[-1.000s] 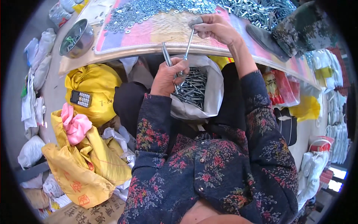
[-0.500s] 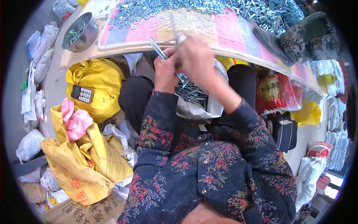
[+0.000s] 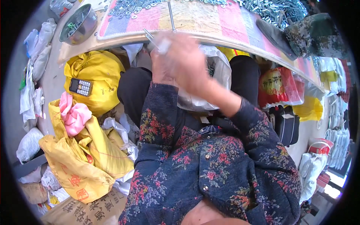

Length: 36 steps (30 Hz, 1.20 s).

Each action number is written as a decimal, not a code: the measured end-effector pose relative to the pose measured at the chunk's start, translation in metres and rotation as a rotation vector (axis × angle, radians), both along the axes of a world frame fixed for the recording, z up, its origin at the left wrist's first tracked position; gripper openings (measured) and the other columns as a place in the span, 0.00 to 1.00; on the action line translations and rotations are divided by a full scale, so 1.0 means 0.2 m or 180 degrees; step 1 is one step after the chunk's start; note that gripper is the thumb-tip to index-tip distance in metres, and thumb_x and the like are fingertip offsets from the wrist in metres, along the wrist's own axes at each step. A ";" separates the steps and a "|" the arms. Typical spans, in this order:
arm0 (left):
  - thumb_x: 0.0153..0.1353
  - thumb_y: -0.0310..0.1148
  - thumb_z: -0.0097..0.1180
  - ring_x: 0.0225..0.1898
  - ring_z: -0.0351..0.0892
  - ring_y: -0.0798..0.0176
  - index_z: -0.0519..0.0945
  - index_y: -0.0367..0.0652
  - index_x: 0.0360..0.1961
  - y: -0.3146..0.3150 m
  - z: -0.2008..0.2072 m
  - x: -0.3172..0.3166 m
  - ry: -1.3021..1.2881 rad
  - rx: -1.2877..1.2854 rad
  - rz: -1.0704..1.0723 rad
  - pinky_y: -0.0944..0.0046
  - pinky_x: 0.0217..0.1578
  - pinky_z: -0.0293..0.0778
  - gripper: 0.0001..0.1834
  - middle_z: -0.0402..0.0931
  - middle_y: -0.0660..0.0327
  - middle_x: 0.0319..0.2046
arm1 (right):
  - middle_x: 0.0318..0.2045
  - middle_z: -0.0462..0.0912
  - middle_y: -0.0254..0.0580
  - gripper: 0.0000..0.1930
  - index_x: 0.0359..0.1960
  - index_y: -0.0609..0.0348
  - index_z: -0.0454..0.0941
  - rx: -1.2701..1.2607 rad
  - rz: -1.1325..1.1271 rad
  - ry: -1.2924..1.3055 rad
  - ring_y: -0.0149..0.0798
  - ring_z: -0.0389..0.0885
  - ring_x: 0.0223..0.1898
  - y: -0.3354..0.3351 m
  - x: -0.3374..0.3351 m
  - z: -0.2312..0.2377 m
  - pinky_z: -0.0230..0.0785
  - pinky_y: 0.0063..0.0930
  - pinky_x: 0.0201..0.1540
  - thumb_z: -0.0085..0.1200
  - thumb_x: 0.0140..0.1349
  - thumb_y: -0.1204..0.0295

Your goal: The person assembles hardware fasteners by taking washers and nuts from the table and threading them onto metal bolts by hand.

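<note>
My left hand point(image 3: 160, 69) is closed around some thin shiny metal rods point(image 3: 149, 35), whose ends stick out above its fingers. My right hand point(image 3: 189, 62) crosses over it, smeared by motion, so its fingers and anything in them cannot be made out. Both hands are just off the near edge of the table. Below and behind them, between my knees, sits an open white bag point(image 3: 222, 71), its contents mostly hidden by my right hand and wrist. A thin upright metal rod point(image 3: 171, 17) stands at the table's edge beyond my hands.
Washers point(image 3: 137, 8) and a heap of metal sleeves point(image 3: 275, 17) cover the far part of the striped tabletop point(image 3: 202, 22). A metal bowl point(image 3: 79, 26) stands at its left end. A phone point(image 3: 80, 87) lies on a yellow sack point(image 3: 99, 67). Another person's camouflage sleeve point(image 3: 313, 35) is at right.
My right hand has swung left over my left hand, now covering more of it and of the rods. The bolts visible in the white bag are now mostly hidden. The view has shifted slightly.
</note>
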<state>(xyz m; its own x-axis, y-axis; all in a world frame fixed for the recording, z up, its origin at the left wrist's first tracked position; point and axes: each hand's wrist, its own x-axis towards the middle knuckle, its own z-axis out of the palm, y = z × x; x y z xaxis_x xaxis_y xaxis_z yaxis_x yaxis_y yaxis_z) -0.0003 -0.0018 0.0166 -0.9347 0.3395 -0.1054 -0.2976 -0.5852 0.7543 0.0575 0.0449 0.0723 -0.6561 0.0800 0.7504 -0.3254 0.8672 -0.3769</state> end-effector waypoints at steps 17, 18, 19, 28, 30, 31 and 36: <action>0.56 0.29 0.62 0.18 0.68 0.79 0.81 0.35 0.34 -0.07 0.05 0.05 0.1289 -0.1416 -0.0986 0.78 0.18 0.60 0.08 0.79 0.64 0.24 | 0.24 0.78 0.45 0.16 0.40 0.67 0.79 -0.1006 -0.0035 -0.1317 0.33 0.76 0.27 0.36 0.07 -0.16 0.69 0.28 0.33 0.49 0.66 0.64; 0.56 0.32 0.62 0.22 0.69 0.80 0.82 0.35 0.35 -0.07 0.01 0.03 0.1299 -0.1295 -0.1125 0.79 0.22 0.62 0.10 0.80 0.64 0.27 | 0.24 0.77 0.48 0.16 0.40 0.67 0.79 -0.1191 -0.0019 -0.1205 0.36 0.76 0.26 0.36 0.09 -0.17 0.69 0.29 0.33 0.49 0.65 0.64; 0.56 0.32 0.62 0.22 0.69 0.80 0.82 0.35 0.35 -0.09 0.00 0.02 0.1317 -0.1300 -0.1124 0.79 0.22 0.62 0.10 0.80 0.64 0.27 | 0.23 0.77 0.50 0.15 0.41 0.66 0.79 -0.1373 0.0002 -0.1093 0.39 0.76 0.25 0.37 0.12 -0.20 0.69 0.31 0.32 0.50 0.65 0.64; 0.65 0.40 0.50 0.19 0.62 0.78 0.78 0.37 0.38 -0.01 0.02 0.07 0.1197 -0.1086 -0.2548 0.77 0.17 0.53 0.15 0.78 0.61 0.29 | 0.25 0.81 0.36 0.14 0.41 0.63 0.80 -0.2629 0.0097 -0.1787 0.27 0.76 0.25 0.49 0.22 -0.13 0.71 0.24 0.27 0.55 0.62 0.63; 0.65 0.38 0.51 0.17 0.62 0.79 0.76 0.39 0.38 0.01 0.00 0.09 0.0872 -0.1177 -0.2625 0.77 0.14 0.52 0.12 0.78 0.61 0.28 | 0.22 0.77 0.30 0.10 0.37 0.64 0.79 -0.3378 0.0663 -0.2000 0.19 0.71 0.21 0.45 0.18 -0.10 0.65 0.16 0.21 0.55 0.63 0.68; 0.66 0.38 0.49 0.17 0.62 0.78 0.76 0.39 0.38 0.01 -0.01 0.08 0.0740 -0.1072 -0.2700 0.77 0.14 0.52 0.12 0.78 0.60 0.28 | 0.22 0.77 0.30 0.10 0.36 0.63 0.79 -0.3412 0.0851 -0.2028 0.18 0.71 0.21 0.47 0.18 -0.12 0.64 0.15 0.20 0.55 0.63 0.68; 0.69 0.42 0.46 0.17 0.64 0.74 0.74 0.36 0.39 0.11 0.01 0.13 0.0361 -0.0149 -0.3150 0.75 0.16 0.57 0.17 0.77 0.57 0.27 | 0.22 0.77 0.27 0.09 0.31 0.62 0.79 -0.3462 0.0559 -0.1458 0.19 0.71 0.23 0.64 0.16 -0.09 0.64 0.17 0.25 0.58 0.61 0.67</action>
<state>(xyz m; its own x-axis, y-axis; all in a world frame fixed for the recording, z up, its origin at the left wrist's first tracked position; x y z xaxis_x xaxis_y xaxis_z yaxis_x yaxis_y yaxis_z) 0.0255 0.0196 0.0177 -0.2383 0.9689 -0.0663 -0.5601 -0.0813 0.8244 0.0904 0.1737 0.0539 -0.9107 0.4114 0.0378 -0.0513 -0.0217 -0.9984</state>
